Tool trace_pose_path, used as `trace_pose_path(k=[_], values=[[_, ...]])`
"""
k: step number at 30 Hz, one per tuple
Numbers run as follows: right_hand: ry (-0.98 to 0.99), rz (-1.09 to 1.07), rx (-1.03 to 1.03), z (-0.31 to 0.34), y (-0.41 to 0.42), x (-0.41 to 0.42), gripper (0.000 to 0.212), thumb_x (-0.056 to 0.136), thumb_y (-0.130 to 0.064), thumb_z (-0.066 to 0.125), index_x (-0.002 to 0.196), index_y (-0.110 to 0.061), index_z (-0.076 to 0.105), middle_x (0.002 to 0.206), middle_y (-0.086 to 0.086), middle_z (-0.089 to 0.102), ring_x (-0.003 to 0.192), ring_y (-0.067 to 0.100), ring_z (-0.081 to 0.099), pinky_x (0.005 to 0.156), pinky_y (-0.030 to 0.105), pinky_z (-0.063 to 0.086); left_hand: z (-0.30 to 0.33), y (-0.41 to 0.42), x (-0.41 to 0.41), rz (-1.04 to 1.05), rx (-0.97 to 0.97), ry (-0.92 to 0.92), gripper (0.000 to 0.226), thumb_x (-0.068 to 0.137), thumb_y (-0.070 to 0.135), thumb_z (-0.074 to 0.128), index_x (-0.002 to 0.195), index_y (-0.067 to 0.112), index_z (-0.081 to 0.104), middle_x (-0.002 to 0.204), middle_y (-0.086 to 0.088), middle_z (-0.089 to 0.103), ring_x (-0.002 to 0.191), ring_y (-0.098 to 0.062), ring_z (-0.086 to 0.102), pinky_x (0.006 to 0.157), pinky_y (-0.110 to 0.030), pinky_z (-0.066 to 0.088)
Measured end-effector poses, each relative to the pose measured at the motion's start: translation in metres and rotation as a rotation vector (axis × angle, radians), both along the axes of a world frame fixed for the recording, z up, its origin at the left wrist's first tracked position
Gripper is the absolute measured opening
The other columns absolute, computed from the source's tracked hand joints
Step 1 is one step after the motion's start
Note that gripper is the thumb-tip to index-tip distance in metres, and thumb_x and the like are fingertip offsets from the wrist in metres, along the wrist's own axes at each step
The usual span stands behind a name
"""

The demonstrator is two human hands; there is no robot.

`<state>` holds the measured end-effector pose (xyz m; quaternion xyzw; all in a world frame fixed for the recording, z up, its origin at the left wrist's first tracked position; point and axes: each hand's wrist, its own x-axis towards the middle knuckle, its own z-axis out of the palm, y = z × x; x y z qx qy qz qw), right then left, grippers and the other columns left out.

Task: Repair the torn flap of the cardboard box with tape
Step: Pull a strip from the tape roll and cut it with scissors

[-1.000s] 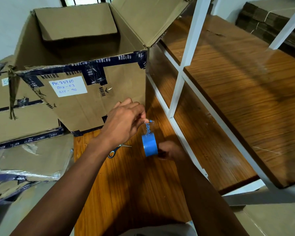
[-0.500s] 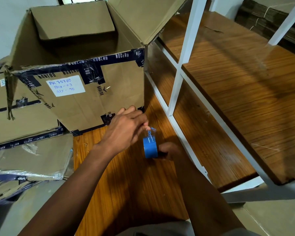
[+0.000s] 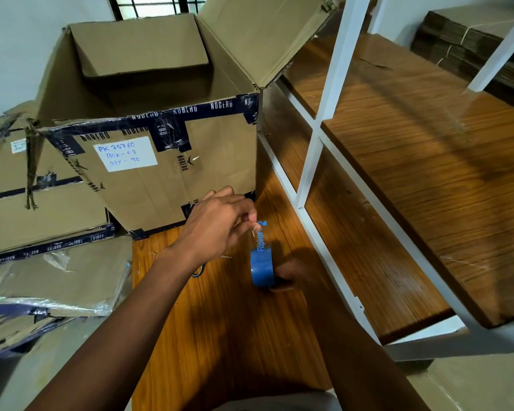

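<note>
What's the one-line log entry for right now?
stage: peeling tape | left hand: pinching tape end | right hand: holding roll | box: open, untaped | scissors: on table

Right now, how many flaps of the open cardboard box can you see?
2: a far flap folded down into the open cardboard box, and a right flap standing up beside the white rack. Others may be hidden.

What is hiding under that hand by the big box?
Under the left hand, blue scissor handles peek out on the wooden floor. The wrist covers the blades. The right hand holds the blue tape roll.
</note>
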<state>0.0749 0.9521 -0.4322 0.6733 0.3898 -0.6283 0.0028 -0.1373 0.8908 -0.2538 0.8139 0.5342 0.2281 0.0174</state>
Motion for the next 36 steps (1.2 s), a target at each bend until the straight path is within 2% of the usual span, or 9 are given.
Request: trace_pose_path(k=[4,9,12,15,20,23,29,33,36], values=[[-0.105,0.101,0.135,0.014,-0.003,0.001,0.017,0.096,-0.014,0.074,0.106,-0.001,0.068,0.093,0.015,0.075,0.074,0.024,0.076,0.065,0.033,0.065,0.000,0.000,-0.001,-0.006,-0.023,-0.015,0.021,0.095,0.056,0.065,0.094,0.035,0.065,0.087,0.018,0.064,0.088,-0.006,0.047,0.073,-0.030,0.034],[-0.233,0.203,0.314,0.023,0.003,0.006,0.031,0.090,-0.020,0.081,0.113,-0.004,0.068,0.109,0.016,0.074,0.089,0.029,0.074,0.060,0.037,0.061,0.001,0.002,0.002,-0.034,-0.028,-0.014,0.016,0.096,0.049,0.069,0.094,0.034,0.064,0.088,0.016,0.064,0.089,-0.010,0.050,0.074,-0.034,0.041],[-0.341,0.350,0.567,0.037,0.016,0.012,0.026,0.091,-0.026,0.075,0.111,-0.009,0.072,0.112,0.013,0.073,0.105,0.032,0.070,0.084,0.040,0.059,0.002,0.005,0.005,-0.029,0.000,0.000,0.018,0.097,0.049,0.070,0.094,0.032,0.065,0.089,0.016,0.064,0.090,-0.011,0.050,0.075,-0.033,0.038],[-0.294,0.385,0.680,0.058,0.027,0.013,0.013,0.095,-0.020,0.070,0.107,-0.015,0.072,0.108,0.005,0.072,0.105,0.025,0.069,0.084,0.033,0.055,0.001,0.006,0.007,-0.033,0.007,0.005,0.016,0.097,0.046,0.072,0.095,0.033,0.064,0.090,0.016,0.063,0.090,-0.011,0.050,0.076,-0.036,0.043],[0.056,0.506,0.596,0.137,0.019,0.019,0.062,0.093,0.003,0.067,0.151,-0.014,0.052,0.144,0.006,0.062,0.136,0.023,0.057,0.111,0.042,0.050,0.004,0.010,0.010,-0.024,0.008,0.030,0.015,0.096,0.042,0.076,0.097,0.034,0.064,0.089,0.016,0.062,0.091,-0.011,0.049,0.076,-0.037,0.044],[0.130,0.647,0.648,0.179,0.007,0.029,0.072,0.089,-0.005,0.078,0.154,-0.013,0.047,0.150,0.006,0.059,0.139,0.020,0.055,0.116,0.043,0.047,0.008,0.011,0.011,-0.043,0.008,0.048,0.014,0.095,0.041,0.076,0.098,0.033,0.066,0.089,0.016,0.063,0.091,-0.011,0.049,0.076,-0.035,0.041],[0.061,0.618,0.878,0.204,-0.020,0.022,0.062,0.076,-0.035,0.092,0.130,-0.017,0.068,0.127,-0.002,0.074,0.120,0.011,0.068,0.106,0.038,0.055,0.012,0.013,0.018,-0.085,0.039,0.096,0.015,0.094,0.039,0.078,0.100,0.032,0.067,0.090,0.016,0.064,0.093,-0.013,0.053,0.076,-0.031,0.036],[0.015,0.482,1.017,0.191,-0.028,0.012,0.035,0.074,-0.029,0.093,0.102,-0.021,0.074,0.093,-0.006,0.079,0.090,0.006,0.076,0.087,0.042,0.064,0.018,0.014,0.024,-0.107,0.058,0.130,0.016,0.093,0.038,0.078,0.100,0.032,0.065,0.090,0.015,0.063,0.093,-0.014,0.052,0.075,-0.031,0.034],[0.001,0.438,1.072,0.187,-0.030,0.009,0.030,0.075,-0.027,0.091,0.099,-0.023,0.074,0.091,-0.006,0.079,0.089,0.009,0.076,0.085,0.043,0.064,0.022,0.013,0.025,-0.104,0.060,0.136,0.016,0.092,0.037,0.079,0.099,0.033,0.065,0.091,0.015,0.064,0.093,-0.014,0.052,0.075,-0.033,0.038]])
